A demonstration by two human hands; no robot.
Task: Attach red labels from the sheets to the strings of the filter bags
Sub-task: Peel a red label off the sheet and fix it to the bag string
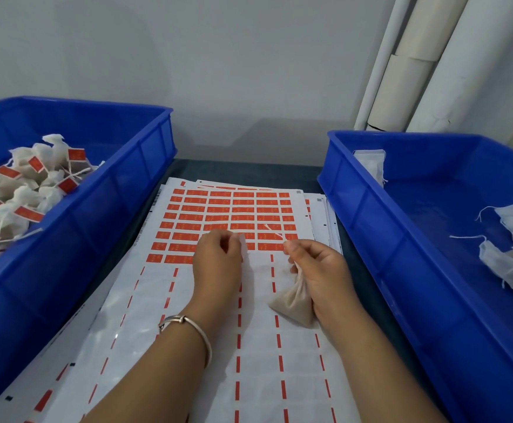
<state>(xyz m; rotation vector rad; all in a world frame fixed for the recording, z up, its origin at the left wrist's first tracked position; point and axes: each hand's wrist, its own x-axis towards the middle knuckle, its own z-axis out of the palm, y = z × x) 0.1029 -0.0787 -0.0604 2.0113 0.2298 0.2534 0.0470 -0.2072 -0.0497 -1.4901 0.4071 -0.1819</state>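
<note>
Label sheet (218, 215) on the dark table (249, 169), topmost of a loose stack. Red labels (243, 210) fill its far part in rows; print on them too small to read. Near part stripped, only short red dashes left between bare columns. Small black marks and a barcode-like strip on the sheet edges, unreadable.

Right hand (319, 267): fingers curled round the neck of one filled filter bag (295, 303), the bag hanging below the palm over the sheet. Thumb and forefinger pinch its string (272, 231), which sticks up over the red rows.

Left hand (218, 261): fingertips drawn together at the edge of the red rows, seemingly pinching a pale bit of the sheet; what exactly it holds cannot be told. One silver bracelet (185, 323) on that wrist.

Two blue bins. Left bin (145, 166): heap of filled bags with tags on, about seven tags visible. Right bin (371, 227): flat white bags (511, 239), untagged, count unclear.
</note>
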